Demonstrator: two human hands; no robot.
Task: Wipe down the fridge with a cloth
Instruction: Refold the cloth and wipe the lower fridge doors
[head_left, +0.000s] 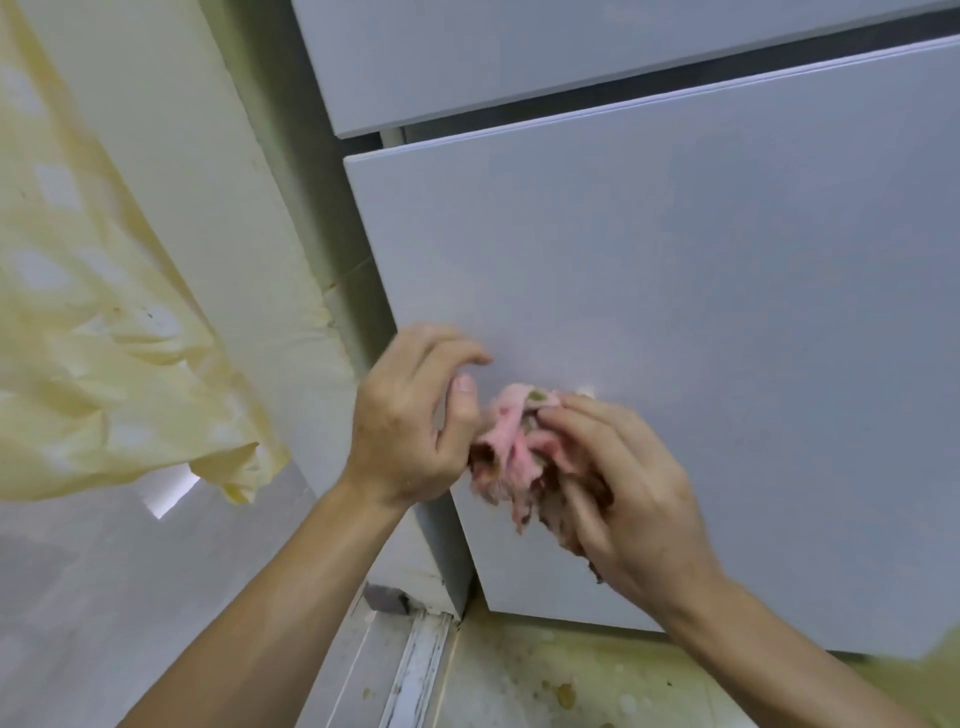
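Our right hand (618, 499) grips the pink cloth (511, 441) before the fridge door (675, 270); our left hand (410, 415), loosely curled and empty, sits at the cloth's nine o'clock.

Pink cloth (511, 441), pale grey fridge (675, 312)

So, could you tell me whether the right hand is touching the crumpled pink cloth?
Touching: the head view shows the right hand gripping the crumpled pink cloth.
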